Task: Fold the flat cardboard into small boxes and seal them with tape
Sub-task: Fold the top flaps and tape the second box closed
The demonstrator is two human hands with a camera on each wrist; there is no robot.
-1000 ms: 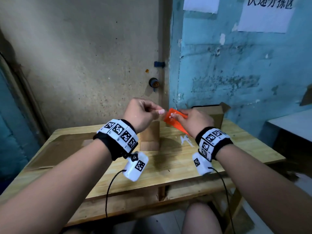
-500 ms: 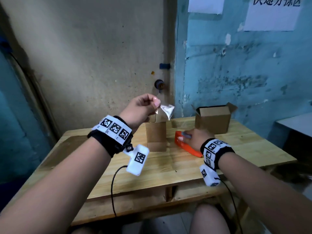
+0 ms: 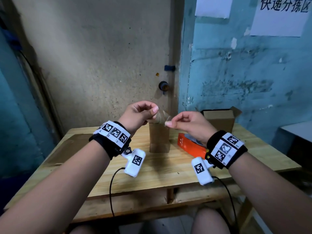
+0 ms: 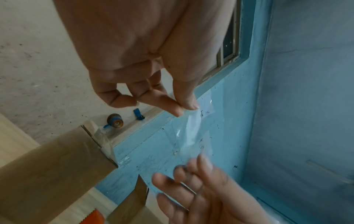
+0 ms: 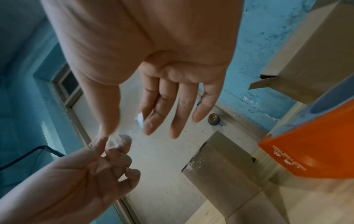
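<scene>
A strip of clear tape (image 3: 163, 116) stretches between my two hands, just above a small upright cardboard box (image 3: 158, 141) at mid-table. My left hand (image 3: 152, 114) pinches one end between thumb and forefinger, which shows plainly in the left wrist view (image 4: 186, 109). At the other end, my right hand (image 3: 168, 123) pinches the tape with thumb and index finger while the other fingers stay fairly straight (image 5: 130, 127). The tape (image 4: 191, 130) is crumpled near the left fingertips. The box top (image 5: 220, 166) bears shiny tape.
An orange tape dispenser (image 3: 190, 146) lies on the wooden table (image 3: 152, 174) right of the small box. A second box (image 3: 219, 120) with open flaps stands at the back right. Flat cardboard (image 3: 70, 149) lies on the left side. Walls close in behind.
My right hand has let go of the orange dispenser, left on the table, and risen to take the free end of the tape. The left hand kept holding the tape.
</scene>
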